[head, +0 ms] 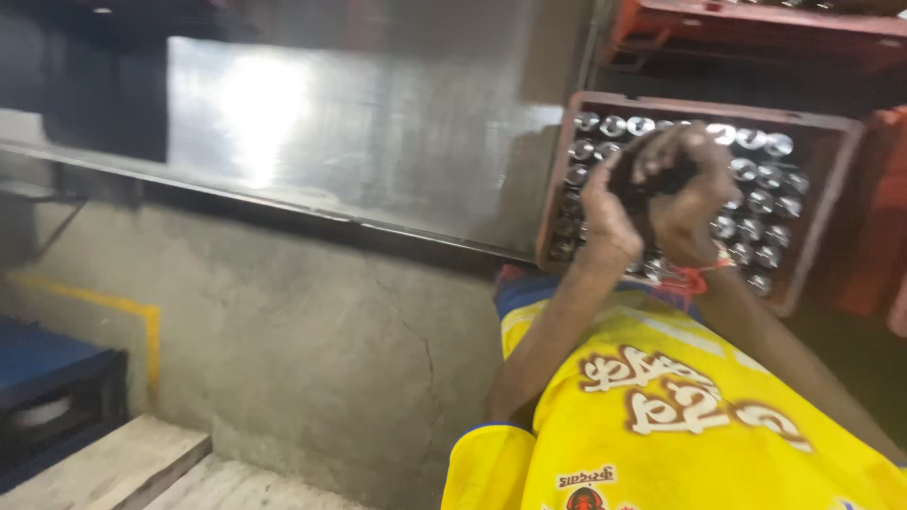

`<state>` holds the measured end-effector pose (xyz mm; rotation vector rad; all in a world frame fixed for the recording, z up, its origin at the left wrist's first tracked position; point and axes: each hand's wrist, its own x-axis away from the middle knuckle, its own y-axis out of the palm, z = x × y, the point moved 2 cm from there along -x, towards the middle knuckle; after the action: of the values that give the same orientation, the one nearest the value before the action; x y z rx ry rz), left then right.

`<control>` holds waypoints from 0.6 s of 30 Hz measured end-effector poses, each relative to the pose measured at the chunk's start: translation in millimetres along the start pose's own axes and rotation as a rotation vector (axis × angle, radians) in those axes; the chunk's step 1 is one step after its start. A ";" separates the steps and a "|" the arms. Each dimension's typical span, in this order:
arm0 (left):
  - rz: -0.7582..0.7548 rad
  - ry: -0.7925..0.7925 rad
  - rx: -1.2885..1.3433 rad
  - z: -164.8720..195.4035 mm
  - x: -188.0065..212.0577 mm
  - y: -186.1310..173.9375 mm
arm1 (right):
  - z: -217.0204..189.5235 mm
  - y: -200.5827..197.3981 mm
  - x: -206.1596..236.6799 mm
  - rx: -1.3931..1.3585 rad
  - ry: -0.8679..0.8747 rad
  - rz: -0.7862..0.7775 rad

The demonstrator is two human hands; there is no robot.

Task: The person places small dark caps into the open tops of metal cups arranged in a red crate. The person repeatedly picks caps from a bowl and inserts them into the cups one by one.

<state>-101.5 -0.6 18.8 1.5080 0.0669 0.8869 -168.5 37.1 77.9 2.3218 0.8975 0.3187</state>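
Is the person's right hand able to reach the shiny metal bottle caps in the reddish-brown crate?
Probably yes: the right hand is raised just in front of the shiny metal bottle caps in the reddish-brown crate, clasped with the left hand; nothing blocks it.

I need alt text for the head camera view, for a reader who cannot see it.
Two hands, left hand and right hand, are clasped on a dark object above a red crate of shiny metal caps. A yellow printed shirt fills the lower right; a metal sheet and concrete wall lie left.

Behind the hands (pixel 661 194), a red-brown crate (pixel 831 132) held silver caps (pixel 756 142); below them, a yellow shirt (pixel 680 444) bore brown-and-white lettering.
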 end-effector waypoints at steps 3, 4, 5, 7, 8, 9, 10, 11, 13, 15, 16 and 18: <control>-0.015 -0.185 0.120 -15.1 1.9 -3.0 | -8.3 0.7 12.5 0.529 -0.100 -0.088; -0.035 -0.244 0.170 -15.3 0.1 -5.6 | -9.1 0.3 13.9 0.555 -0.110 -0.051; 0.031 -0.202 0.092 -15.9 -3.3 -9.0 | -9.7 -0.5 13.9 0.574 -0.124 -0.013; 0.172 -0.129 -0.064 -26.4 -8.8 -12.1 | -8.3 -2.9 10.7 0.565 -0.151 0.055; 0.101 -0.130 -0.033 -30.5 -10.4 -11.9 | -7.9 -5.6 8.9 0.545 -0.162 0.091; 0.030 -0.141 -0.002 -34.8 -10.6 -10.7 | -7.0 -9.0 7.5 0.530 -0.174 0.135; -0.039 -0.157 0.030 -37.9 -10.6 -10.4 | -6.2 -13.4 7.2 0.511 -0.169 0.168; -0.027 -0.217 0.036 -41.3 -10.3 -12.7 | -6.2 -18.6 8.7 0.493 -0.165 0.205; 0.008 -0.348 0.055 -50.1 -6.2 -19.2 | -7.4 -28.6 18.0 0.527 -0.147 0.243; 0.026 -0.473 0.075 -54.1 -1.7 -24.8 | -9.6 -35.1 31.4 0.619 -0.116 0.229; 0.032 -0.525 0.087 -54.9 0.4 -27.8 | -11.8 -35.1 39.7 0.740 -0.156 0.206; -0.054 -0.563 0.026 -53.7 2.9 -31.5 | -16.0 -28.9 52.6 0.977 -0.238 0.141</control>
<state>-114.7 50.8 -13.9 1.7220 -0.2919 0.3954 -151.4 96.5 72.2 3.2133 0.8750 -0.4490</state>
